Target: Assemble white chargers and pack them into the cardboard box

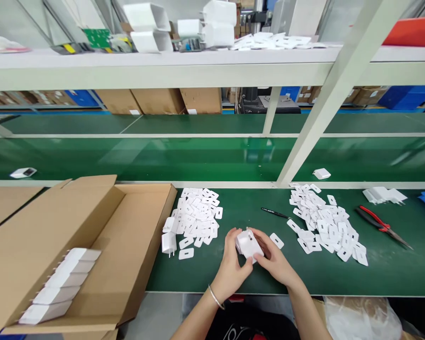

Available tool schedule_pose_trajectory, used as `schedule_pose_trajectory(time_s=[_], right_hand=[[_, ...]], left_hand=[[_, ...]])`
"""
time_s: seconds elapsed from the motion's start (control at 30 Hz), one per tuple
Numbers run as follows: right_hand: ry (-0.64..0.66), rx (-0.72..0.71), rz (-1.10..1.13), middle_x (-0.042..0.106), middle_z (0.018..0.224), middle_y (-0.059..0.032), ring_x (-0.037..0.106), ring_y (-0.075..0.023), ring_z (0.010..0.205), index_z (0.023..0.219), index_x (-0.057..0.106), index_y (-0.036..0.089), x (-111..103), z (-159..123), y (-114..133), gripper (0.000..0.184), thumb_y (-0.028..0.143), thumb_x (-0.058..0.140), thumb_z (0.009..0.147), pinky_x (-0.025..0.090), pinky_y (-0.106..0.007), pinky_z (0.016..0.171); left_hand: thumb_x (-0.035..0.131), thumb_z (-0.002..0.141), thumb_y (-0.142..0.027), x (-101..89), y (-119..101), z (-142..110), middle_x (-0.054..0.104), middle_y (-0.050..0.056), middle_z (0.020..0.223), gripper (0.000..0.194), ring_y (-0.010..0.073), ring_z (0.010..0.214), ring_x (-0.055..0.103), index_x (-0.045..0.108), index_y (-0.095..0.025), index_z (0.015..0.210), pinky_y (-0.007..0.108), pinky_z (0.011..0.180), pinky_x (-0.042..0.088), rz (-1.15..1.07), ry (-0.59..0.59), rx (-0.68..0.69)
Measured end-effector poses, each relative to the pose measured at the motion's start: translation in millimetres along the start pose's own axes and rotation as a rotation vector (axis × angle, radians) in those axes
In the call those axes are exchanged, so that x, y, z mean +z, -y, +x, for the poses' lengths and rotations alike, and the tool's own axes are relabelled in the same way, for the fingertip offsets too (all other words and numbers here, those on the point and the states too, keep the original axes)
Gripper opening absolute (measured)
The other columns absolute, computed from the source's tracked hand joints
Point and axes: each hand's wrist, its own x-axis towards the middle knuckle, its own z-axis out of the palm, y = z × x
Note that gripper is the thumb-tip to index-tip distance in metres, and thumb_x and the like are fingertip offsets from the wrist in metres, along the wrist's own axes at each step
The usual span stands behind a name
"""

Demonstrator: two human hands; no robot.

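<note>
Between both hands I hold a white plug-in charger [248,244] just over the green worktop. My left hand [231,264] grips its left side and my right hand [274,259] its right side, with the thumbs on the near face. One flat white cover plate [276,241] lies beside my right hand. A heap of these plates [194,215] is to the left, with two more chargers [169,242] at its edge. Another heap of plates [326,224] spreads out on the right. Parts of the held charger are covered by my fingers.
An open cardboard box [147,241] at left holds a row of chargers [62,281]. A black pen-like tool [275,213] and red-handled pliers [384,226] lie on the worktop. More chargers [384,194] sit at right. A slanted white post [315,127] rises behind the worktop.
</note>
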Motion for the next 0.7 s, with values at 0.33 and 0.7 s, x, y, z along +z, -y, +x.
schedule_pose_trajectory(time_s=[0.33,0.7], right_hand=[[-0.020,-0.034,-0.098,0.054,0.153,-0.0122,0.055,-0.0272,0.144,0.143,0.056,0.030,-7.5,-24.1,-13.5,0.047,0.039,0.069,0.099,0.047,-0.046,0.122],[0.022,-0.040,-0.323,0.057,0.153,-0.0103,0.059,-0.0266,0.137,0.155,0.052,0.032,-21.2,-21.6,-3.0,0.058,0.041,0.066,0.100,0.048,-0.048,0.119]], left_hand=[[0.065,0.084,-0.008,11.8,3.8,-17.9,0.037,0.018,0.156,0.062,0.0338,0.153,0.039,0.045,-0.022,0.141,0.058,0.126,0.038,0.111,0.053,0.086],[0.076,0.084,-0.025,-5.9,-5.4,-7.1,0.039,0.019,0.157,0.057,0.0359,0.153,0.038,0.053,-0.019,0.137,0.059,0.127,0.036,0.152,0.088,0.038]])
